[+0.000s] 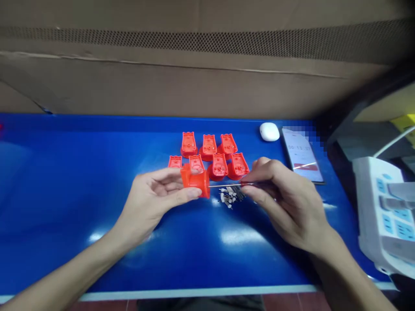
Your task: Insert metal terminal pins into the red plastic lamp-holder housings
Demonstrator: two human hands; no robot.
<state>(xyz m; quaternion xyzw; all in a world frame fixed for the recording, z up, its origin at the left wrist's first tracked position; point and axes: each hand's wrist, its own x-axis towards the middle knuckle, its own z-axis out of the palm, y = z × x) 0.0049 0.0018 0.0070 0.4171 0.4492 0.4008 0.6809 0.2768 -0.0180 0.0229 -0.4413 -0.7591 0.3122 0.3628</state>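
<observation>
Between the thumb and fingers of my left hand (162,190) is a red plastic housing (198,183), lying on its side with its round flange facing right. My right hand (288,201) grips a screwdriver (225,185) by its dark red handle, most of which the fingers hide. The thin metal shaft runs level to the left, and its tip meets the flange; whether it goes inside cannot be seen. Just below the shaft lies a small pile of metal pieces with whitish round heads (228,196). Behind the hands, several similar red housings (218,166) stand in two rows.
A white rounded case (269,131) and a phone (303,155) showing a timer lie at the back right. A white device with blue buttons (372,207) stands at the right edge. Brown cardboard (162,90) rises behind the blue table (81,172).
</observation>
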